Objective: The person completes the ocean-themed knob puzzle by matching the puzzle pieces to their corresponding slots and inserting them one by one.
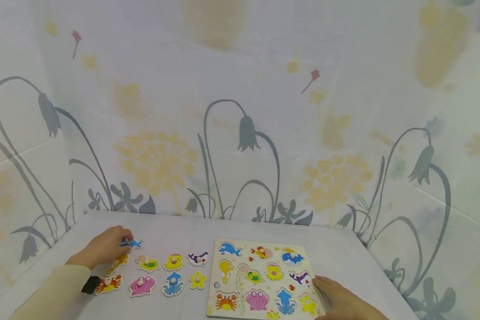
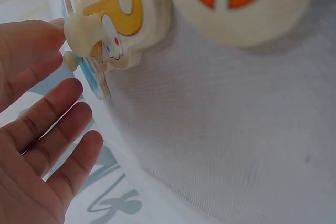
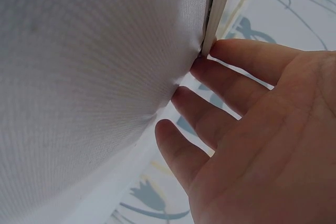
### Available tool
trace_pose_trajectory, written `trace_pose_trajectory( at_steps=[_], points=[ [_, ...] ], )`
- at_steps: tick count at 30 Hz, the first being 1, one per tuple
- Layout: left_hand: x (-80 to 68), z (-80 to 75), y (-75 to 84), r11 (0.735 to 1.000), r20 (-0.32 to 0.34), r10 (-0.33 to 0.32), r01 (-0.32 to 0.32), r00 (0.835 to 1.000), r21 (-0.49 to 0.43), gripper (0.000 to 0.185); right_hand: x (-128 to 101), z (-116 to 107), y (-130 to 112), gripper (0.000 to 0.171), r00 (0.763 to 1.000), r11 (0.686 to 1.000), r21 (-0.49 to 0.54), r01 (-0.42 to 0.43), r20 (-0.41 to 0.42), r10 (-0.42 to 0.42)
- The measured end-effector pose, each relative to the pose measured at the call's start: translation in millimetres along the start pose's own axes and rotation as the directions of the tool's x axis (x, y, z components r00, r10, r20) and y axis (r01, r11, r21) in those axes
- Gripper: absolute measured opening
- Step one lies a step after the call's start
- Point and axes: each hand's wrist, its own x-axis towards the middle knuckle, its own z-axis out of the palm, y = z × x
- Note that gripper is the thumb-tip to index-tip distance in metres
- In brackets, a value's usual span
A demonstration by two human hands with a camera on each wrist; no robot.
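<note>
Nearest the camera, low and right in the head view, the right hand (image 1: 342,302) lies flat at the puzzle board (image 1: 224,284)'s lower right corner. The right wrist view shows its fingers (image 3: 236,61) straight and spread, the top one touching the board's (image 3: 218,3) thin edge, gripping nothing.

The board itself, bottom centre, carries printed sea creatures in every recess: orange crab, pink shell, blue squid and yellow starfish along the near row, seahorse, turtle and octopus mid-board, whale and fish at the far edge.

Left of the board, loose pegged pieces lie on the white tablecloth (image 1: 184,231): crab piece (image 1: 108,284), pink shell piece (image 1: 142,286), blue squid piece (image 1: 172,284) and yellow starfish piece (image 1: 198,280) nearest, then the turtle piece (image 1: 147,263), octopus piece (image 1: 174,262) and purple whale piece (image 1: 198,258).

Farther left, the left hand (image 1: 104,249), in a cream sleeve, reaches over the yellow seahorse piece (image 1: 117,264); its fingertips pinch the peg of the blue fish piece (image 1: 133,243). In the left wrist view the seahorse piece (image 2: 113,19) sits close, the other fingers (image 2: 50,114) loosely spread.

Beyond, a flowered curtain (image 1: 240,111) closes the scene.
</note>
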Motion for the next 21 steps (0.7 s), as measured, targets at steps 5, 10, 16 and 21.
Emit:
trace_pose_trajectory(
  at_steps=[5,10,16,21],
  points=[
    [3.6,-0.7,-0.6,0.999,0.030,-0.031,0.031,0.999,-0.026,0.022,0.4,1.7,-0.7,0.114,1.000,1.000,-0.001,-0.004,0.004,0.004],
    [6.2,-2.6,0.0,0.998,0.042,-0.047,0.048,0.998,-0.028,0.018,1.6,-1.2,0.2,0.112,0.999,0.999,-0.002,0.039,0.009,-0.039],
    [9.5,-1.4,-0.4,0.999,0.026,-0.029,0.030,0.999,-0.021,0.013,2.7,-1.4,0.9,0.112,0.999,0.999,0.008,0.049,-0.001,-0.049],
    [12.6,2.4,-0.7,0.998,0.025,-0.031,0.032,0.999,-0.056,0.011,0.0,0.8,2.3,0.116,1.000,1.000,-0.002,0.028,0.014,-0.028]
  ],
)
